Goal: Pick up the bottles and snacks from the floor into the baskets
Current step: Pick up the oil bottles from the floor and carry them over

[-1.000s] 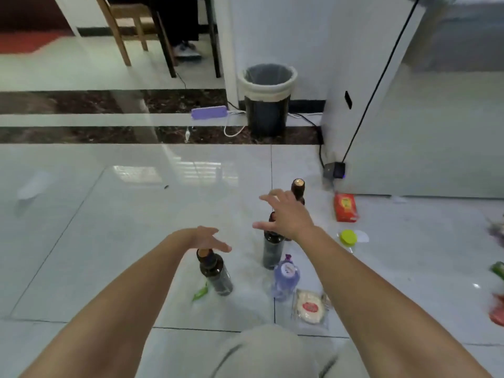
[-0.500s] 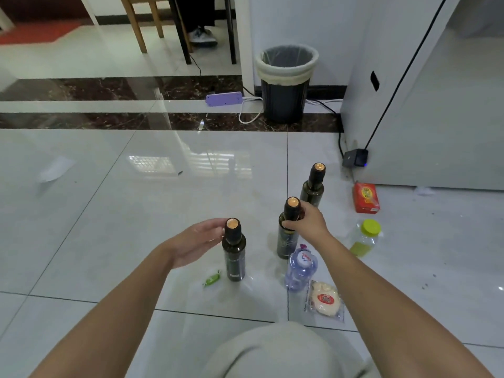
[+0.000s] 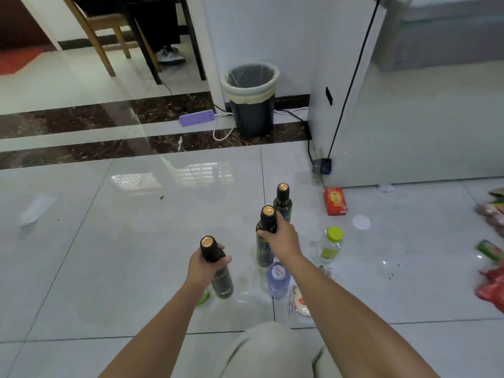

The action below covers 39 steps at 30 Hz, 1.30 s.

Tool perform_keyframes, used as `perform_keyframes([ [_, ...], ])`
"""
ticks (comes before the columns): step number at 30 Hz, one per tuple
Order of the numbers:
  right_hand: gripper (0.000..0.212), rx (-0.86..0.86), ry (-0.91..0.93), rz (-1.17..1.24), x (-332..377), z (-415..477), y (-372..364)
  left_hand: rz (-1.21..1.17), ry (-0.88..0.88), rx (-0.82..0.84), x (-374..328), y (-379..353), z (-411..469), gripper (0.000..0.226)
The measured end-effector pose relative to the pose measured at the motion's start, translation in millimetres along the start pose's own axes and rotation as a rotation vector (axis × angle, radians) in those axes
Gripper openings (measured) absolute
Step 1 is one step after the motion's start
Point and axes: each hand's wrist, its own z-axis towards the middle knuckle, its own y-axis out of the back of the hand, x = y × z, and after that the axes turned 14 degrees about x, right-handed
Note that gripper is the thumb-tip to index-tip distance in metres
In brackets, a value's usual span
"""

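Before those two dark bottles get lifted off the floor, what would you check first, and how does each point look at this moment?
1. Left hand closed round the neck of the near dark bottle: ok.
2. Right hand closed round the neck of the middle dark bottle: ok.
3. Both bottles capped: ok.
4. Third dark bottle stands close behind the right hand and could be knocked: not ok.
5. Small water bottle sits just under the right forearm: not ok.
6. Basket to drop them into: cannot tell, none in view.
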Motion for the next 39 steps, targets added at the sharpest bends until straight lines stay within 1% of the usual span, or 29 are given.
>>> perform_keyframes([
  [3,0.048,-0.039,-0.001,0.048,66.6,-37.4,44.4,0.055,0.019,-0.058,-85.3,-1.3,-29.6,0.03],
  [5,0.045,-0.095,-0.004,0.106,116.7,-69.2,83.7,0.124,0.003,-0.08,-158.5,-5.6,-54.0,0.031],
  [7,0.042,-0.166,-0.009,0.136,168.3,-107.4,127.4,0.174,-0.024,-0.068,-236.4,-14.1,-83.0,0.032],
  [10,0.04,-0.27,-0.034,0.143,240.4,-176.0,198.8,0.211,-0.069,0.039,-354.2,-37.9,-133.9,0.03],
  [13,0.038,-0.405,-0.096,0.178,296.6,-249.4,269.7,0.243,-0.118,0.18,-452.0,-72.0,-184.4,0.025],
  [16,0.038,-0.555,-0.173,0.221,332.1,-317.5,335.9,0.258,-0.162,0.312,-525.6,-113.8,-226.2,0.025],
  [18,0.038,-0.664,-0.217,0.249,341.7,-360.1,375.1,0.267,-0.189,0.404,-559.8,-149.3,-246.5,0.026],
  [22,0.041,-0.867,-0.298,0.3,327.3,-428.7,439.9,0.276,-0.215,0.56,-593.8,-232.9,-275.8,0.027],
  [25,0.043,-0.987,-0.371,0.335,291.0,-472.1,484.4,0.288,-0.225,0.677,-594.2,-303.9,-289.7,0.023],
  [28,0.046,-1.08,-0.406,0.353,249.4,-509.1,530.2,0.285,-0.187,0.747,-595.2,-372.4,-299.7,0.031],
  [32,0.045,-1.157,-0.466,0.362,208.7,-556.1,592.8,0.272,-0.178,0.768,-605.5,-454.6,-306.2,0.03],
  [35,0.05,-1.22,-0.501,0.355,181.0,-584.6,633.6,0.29,-0.175,0.777,-612.6,-512.3,-307.2,0.028],
  [39,0.045,-1.251,-0.543,0.376,154.6,-610.1,678.7,0.308,-0.159,0.758,-618.7,-575.3,-310.8,0.033],
])
